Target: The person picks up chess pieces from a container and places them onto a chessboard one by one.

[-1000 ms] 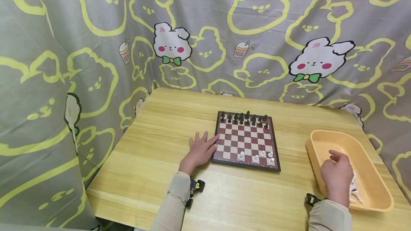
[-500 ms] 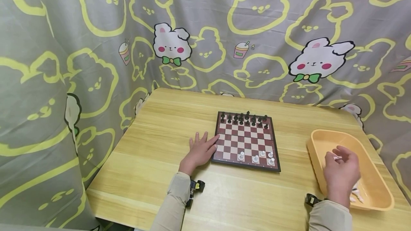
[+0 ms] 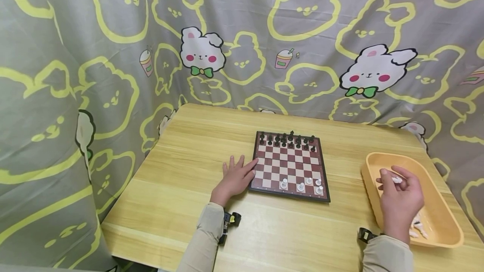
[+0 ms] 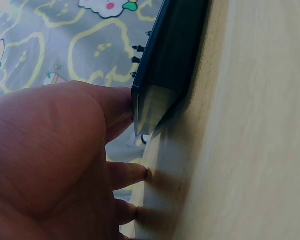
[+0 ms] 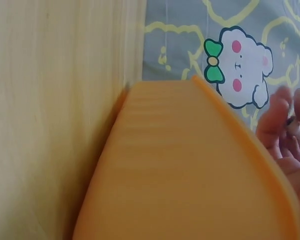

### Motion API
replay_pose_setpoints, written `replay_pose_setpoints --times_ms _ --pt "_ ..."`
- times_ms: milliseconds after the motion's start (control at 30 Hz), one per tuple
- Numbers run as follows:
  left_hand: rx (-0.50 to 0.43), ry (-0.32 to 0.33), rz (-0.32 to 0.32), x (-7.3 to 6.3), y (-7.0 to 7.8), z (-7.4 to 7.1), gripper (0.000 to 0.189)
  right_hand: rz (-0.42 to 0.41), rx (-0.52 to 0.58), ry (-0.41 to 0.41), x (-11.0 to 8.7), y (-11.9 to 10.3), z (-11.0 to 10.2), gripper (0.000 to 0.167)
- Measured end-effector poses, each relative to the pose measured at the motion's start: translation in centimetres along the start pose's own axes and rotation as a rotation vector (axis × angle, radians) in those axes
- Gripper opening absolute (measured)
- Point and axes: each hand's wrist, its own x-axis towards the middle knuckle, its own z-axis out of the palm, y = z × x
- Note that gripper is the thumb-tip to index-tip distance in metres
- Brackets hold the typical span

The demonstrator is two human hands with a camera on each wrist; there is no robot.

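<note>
My left hand (image 3: 235, 179) lies spread at the left side of the chessboard (image 3: 281, 167), its thumb side touching the board's edge. In the left wrist view, the thumb side meets the dark board corner (image 4: 145, 107), and other fingertips rest on the table. Over the tray (image 3: 435, 209), my right hand (image 3: 402, 198) pinches a small white chess piece (image 3: 397, 179) between thumb and fingers. Its exact kind is too small to make out. In the right wrist view the hand (image 5: 289, 135) shows beyond the tray's orange wall (image 5: 174, 170).
Black chess pieces (image 3: 291, 144) stand in two rows on the board's far side. Several white chess pieces (image 3: 301, 187) stand on its near right part. More white pieces (image 3: 420, 230) lie in the tray. A patterned curtain (image 3: 242, 53) hangs behind the wooden table (image 3: 189, 154).
My right hand has risen from low in the tray and turned, and a white chess piece now shows between its fingers. The left hand and board have stayed in place.
</note>
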Motion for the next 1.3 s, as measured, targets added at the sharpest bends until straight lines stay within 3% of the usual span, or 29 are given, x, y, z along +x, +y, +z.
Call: replay_pose_setpoints --times_ms 100,167,367,467,600,667,833,1033,1233,1300 --pt "0.005 -0.002 -0.002 0.0 0.0 0.0 0.050 -0.053 -0.196 0.006 -0.1 0.1 0.0 0.019" --pt "0.006 -0.004 -0.001 0.1 -0.1 0.1 0.050 -0.037 -0.304 -0.001 -0.2 0.1 0.0 0.020" --pt "0.003 -0.009 -0.005 0.1 -0.1 0.0 0.049 0.194 -0.440 -0.066 -0.1 -0.2 -0.4 0.028" --pt "0.008 -0.015 -0.013 0.1 -0.1 0.0 0.050 0.246 -0.424 -0.054 -0.1 -0.5 -0.5 0.028" --pt "0.010 -0.010 -0.011 0.2 -0.1 0.0 0.050 0.346 -0.201 -0.053 -0.1 -1.0 -0.3 0.015" --pt "0.009 -0.007 -0.009 0.2 -0.1 0.1 0.050 0.371 -0.136 -0.063 -0.1 -1.2 -0.2 0.021" --pt "0.010 -0.012 -0.011 0.2 -0.2 0.2 0.050 0.306 -0.250 -0.126 -0.2 -1.2 0.1 0.035" --pt "0.009 -0.012 -0.007 0.2 -0.2 0.1 0.050 0.280 -0.156 -0.186 -0.5 -1.0 0.9 0.034" --pt "0.007 -0.006 -0.002 0.1 -0.1 0.1 0.050 0.204 -0.400 -0.401 -0.8 -0.9 0.9 0.054" --pt "0.008 -0.009 -0.004 0.1 -0.1 0.1 0.050 0.209 -0.371 -0.455 -0.8 -0.9 0.9 0.062"
